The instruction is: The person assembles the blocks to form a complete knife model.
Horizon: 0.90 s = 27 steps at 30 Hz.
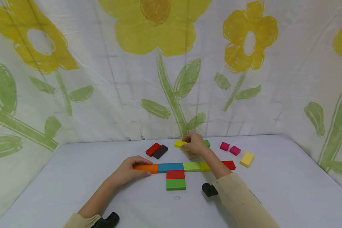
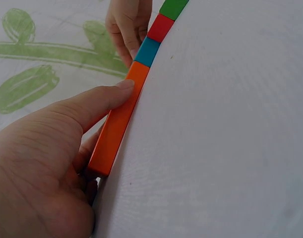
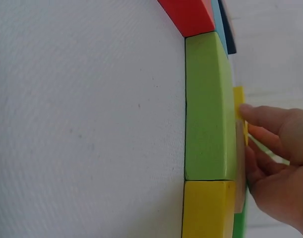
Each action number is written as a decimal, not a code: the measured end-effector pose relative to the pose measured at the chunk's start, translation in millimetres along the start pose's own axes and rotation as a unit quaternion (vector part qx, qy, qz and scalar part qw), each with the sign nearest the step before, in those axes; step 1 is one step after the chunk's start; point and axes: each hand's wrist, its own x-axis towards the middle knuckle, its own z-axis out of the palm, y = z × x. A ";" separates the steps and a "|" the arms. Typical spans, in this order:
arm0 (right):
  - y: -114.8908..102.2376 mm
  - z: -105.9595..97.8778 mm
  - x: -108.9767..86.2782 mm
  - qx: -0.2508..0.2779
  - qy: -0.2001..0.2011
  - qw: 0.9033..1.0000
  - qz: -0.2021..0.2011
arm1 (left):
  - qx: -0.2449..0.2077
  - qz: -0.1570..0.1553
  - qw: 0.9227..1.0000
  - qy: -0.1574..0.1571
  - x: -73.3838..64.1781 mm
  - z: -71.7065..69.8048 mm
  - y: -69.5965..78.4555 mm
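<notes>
Thumb and fingers of my left hand (image 1: pixel 130 171) grip an orange block (image 2: pixel 119 124) at the left end of a row. That row continues with a blue block (image 1: pixel 170 167), a light green block (image 1: pixel 192 167), a yellow one (image 1: pixel 205 166) and a red one (image 1: pixel 229 165); my right forearm covers part of it. Behind the row, my right hand (image 1: pixel 195 144) pinches another yellow block (image 1: pixel 179 144) between thumb and fingers. A wooden block (image 3: pixel 239 168) lies under that hand, and a green block (image 1: pixel 207 143) shows just past it.
A red block (image 1: pixel 175 174) and a green block (image 1: pixel 175 185) adjoin the row's near side. Behind it lie a red block (image 1: pixel 153 149), a dark block (image 1: pixel 160 152), pink cubes (image 1: pixel 235 150) and a pale yellow block (image 1: pixel 246 159). A flowered cloth (image 1: pixel 117 120) hangs behind the table.
</notes>
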 end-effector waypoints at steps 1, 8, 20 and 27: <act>-0.2 0.0 0.2 0.000 -0.002 1.000 0.003 | 0.000 0.001 1.000 0.000 0.1 0.0 -0.2; 1.1 0.5 1.9 -0.023 -0.007 1.000 -0.003 | -0.006 0.004 1.000 -0.002 0.5 -0.2 -0.9; -1.7 0.7 -1.1 -0.018 -0.005 1.000 -0.006 | -0.013 -0.001 1.000 -0.001 -0.8 -0.3 0.9; -3.8 -3.4 -5.7 -0.014 -0.013 1.000 -0.005 | -0.015 0.009 1.000 -0.007 -0.7 -0.9 1.0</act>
